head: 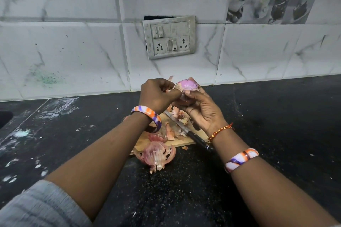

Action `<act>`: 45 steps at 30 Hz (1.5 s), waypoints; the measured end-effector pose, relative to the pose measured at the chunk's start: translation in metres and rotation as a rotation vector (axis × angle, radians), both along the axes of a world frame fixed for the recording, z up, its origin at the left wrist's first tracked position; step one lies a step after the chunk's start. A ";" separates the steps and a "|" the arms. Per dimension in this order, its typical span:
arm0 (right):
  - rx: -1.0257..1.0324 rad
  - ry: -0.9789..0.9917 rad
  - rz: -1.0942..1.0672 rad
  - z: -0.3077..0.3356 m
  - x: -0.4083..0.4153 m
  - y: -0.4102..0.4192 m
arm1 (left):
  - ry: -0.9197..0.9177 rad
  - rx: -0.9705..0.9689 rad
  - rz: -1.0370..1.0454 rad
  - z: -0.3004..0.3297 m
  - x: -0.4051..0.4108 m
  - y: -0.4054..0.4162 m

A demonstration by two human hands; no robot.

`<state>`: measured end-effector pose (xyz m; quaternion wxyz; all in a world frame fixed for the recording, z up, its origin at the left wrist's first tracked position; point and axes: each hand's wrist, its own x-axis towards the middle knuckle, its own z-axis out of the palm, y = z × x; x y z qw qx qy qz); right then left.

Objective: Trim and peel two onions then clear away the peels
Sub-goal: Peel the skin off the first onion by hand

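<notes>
Onion (186,86): purple, partly peeled, held up above the far edge of the cutting board (147,141); bare glossy flesh shows on top, dry skin hangs on its left side.
My right hand (201,110): cups the onion from below and behind, fingers curled round it, thumb laid across its near face.
My left hand (156,94): fingers curled, thumb and fingertips pinching a flap of skin at the onion's left side.
Knife (186,130): lies diagonally on the board under my right hand, blade towards the far left, black handle passing over the board's near right edge and under my right wrist.
Peels on the board (171,131): loose pinkish scraps scattered beside and under the blade.
Large peel (156,155): a crumpled pink heap at the board's near edge, spilling onto the counter.
Counter (267,116): black speckled stone with pale smears on the left part.
Second onion: I cannot tell where it is.
Wrists: an orange, purple and white bangle on each; a red-orange thread on the right.
Wall: marbled tiles, with a switch plate (168,37) behind the board.
</notes>
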<state>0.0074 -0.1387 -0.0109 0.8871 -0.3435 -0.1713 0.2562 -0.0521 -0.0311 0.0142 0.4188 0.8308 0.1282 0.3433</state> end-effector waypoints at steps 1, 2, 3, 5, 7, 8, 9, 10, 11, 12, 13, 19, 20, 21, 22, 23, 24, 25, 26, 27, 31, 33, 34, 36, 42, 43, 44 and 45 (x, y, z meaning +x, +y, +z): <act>0.001 -0.013 -0.001 0.001 0.001 0.000 | -0.014 -0.023 -0.008 -0.001 0.000 0.001; -0.001 -0.026 0.000 0.001 0.001 -0.001 | -0.024 -0.043 -0.011 -0.002 0.000 0.002; -0.005 -0.036 0.005 0.001 0.002 -0.001 | -0.030 -0.063 -0.012 -0.002 0.000 0.003; -0.022 -0.056 0.017 0.002 0.003 -0.003 | -0.037 -0.124 -0.035 -0.001 0.001 0.002; -0.070 -0.086 0.030 0.005 0.004 -0.006 | -0.046 -0.157 -0.062 -0.001 0.001 0.001; -0.095 -0.098 0.035 0.006 0.004 -0.008 | -0.049 -0.148 -0.057 -0.001 0.000 0.001; -0.119 -0.111 0.038 0.008 0.005 -0.010 | -0.053 -0.134 -0.046 -0.001 -0.001 0.001; -0.147 -0.129 0.036 0.009 0.005 -0.013 | -0.062 -0.117 -0.032 -0.001 -0.002 0.002; -0.175 -0.149 0.030 0.009 0.005 -0.014 | -0.072 -0.099 -0.019 -0.001 -0.002 0.003; -0.192 -0.162 0.022 0.010 0.005 -0.015 | -0.078 -0.079 -0.008 -0.001 -0.003 0.003; -0.192 -0.164 0.012 0.010 0.005 -0.016 | -0.081 -0.064 0.000 -0.001 -0.004 0.003; -0.180 -0.170 -0.044 0.011 -0.005 -0.012 | -0.038 0.042 0.001 0.002 -0.006 0.001; -0.173 -0.163 -0.043 0.012 -0.007 -0.012 | -0.038 0.065 0.006 0.002 -0.007 0.001; -0.164 -0.154 -0.039 0.012 -0.008 -0.012 | -0.045 0.074 0.012 0.003 -0.009 0.002; -0.152 -0.146 -0.033 0.013 -0.009 -0.012 | -0.055 0.068 0.017 0.003 -0.010 0.002; -0.141 -0.140 -0.027 0.013 -0.010 -0.013 | -0.065 0.053 0.023 0.005 -0.011 0.002; -0.130 -0.138 -0.023 0.014 -0.010 -0.013 | -0.071 0.040 0.029 0.006 -0.012 0.002; -0.122 -0.141 -0.022 0.014 -0.011 -0.013 | -0.072 0.036 0.031 0.007 -0.012 0.001; -0.116 -0.144 -0.026 0.013 -0.011 -0.013 | -0.070 0.046 0.032 0.007 -0.012 0.000; -0.114 -0.146 -0.033 0.013 -0.011 -0.013 | -0.068 0.065 0.036 0.008 -0.012 -0.001; -0.086 -0.135 -0.083 0.011 -0.014 -0.009 | -0.091 0.136 0.127 0.008 -0.011 -0.009; -0.072 -0.141 -0.108 0.011 -0.015 -0.008 | -0.088 0.139 0.181 0.009 -0.009 -0.013; -0.076 -0.152 -0.118 0.012 -0.016 -0.008 | -0.077 0.136 0.200 0.009 -0.008 -0.014; -0.095 -0.173 -0.134 0.012 -0.015 -0.009 | -0.059 0.132 0.226 0.011 -0.006 -0.015; -0.139 -0.193 -0.161 0.012 -0.009 -0.012 | -0.073 0.101 0.221 0.012 -0.002 -0.013; -0.141 -0.196 -0.162 0.012 -0.009 -0.012 | -0.077 0.092 0.218 0.012 -0.001 -0.013; -0.144 -0.198 -0.161 0.012 -0.009 -0.013 | -0.081 0.080 0.216 0.012 0.000 -0.013; -0.145 -0.193 -0.160 0.012 -0.008 -0.013 | -0.085 0.060 0.215 0.013 0.000 -0.013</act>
